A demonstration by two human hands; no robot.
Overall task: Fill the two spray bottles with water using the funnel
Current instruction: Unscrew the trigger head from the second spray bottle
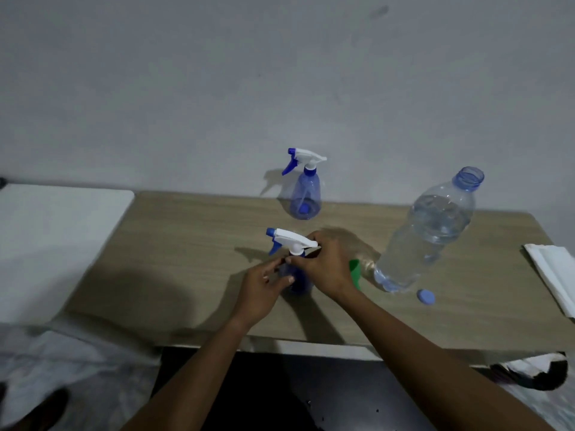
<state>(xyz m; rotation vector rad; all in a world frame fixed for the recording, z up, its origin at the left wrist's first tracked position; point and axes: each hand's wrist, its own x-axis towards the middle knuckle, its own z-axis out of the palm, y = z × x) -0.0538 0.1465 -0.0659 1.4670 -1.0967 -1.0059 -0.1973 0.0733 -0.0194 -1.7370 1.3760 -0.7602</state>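
Wood-grain table (186, 244) stands against a plain grey wall (186, 88), and on it, near its middle, stands the near sprayer (294, 262), upright, its white and blue trigger head pointing left. My right hand (323, 262) is closed around the collar just under that head, fingers pinched on it. My left hand (264, 289) wraps loosely around the blue body below, fingers curled against it.

Behind it, close to the wall, the far sprayer (305, 194) stands upright with its head on, also facing left; the two are apart.

Just right of my right wrist a bit of the green funnel (354, 272) shows, mostly hidden by my hand. Beside it stands the big water bottle (426, 237), open at the neck and largely full. Its blue cap (425, 297) lies flat on the table just in front of it.

At the right edge lies folded white paper (553, 275). A white board (56, 237) adjoins the table on the left.
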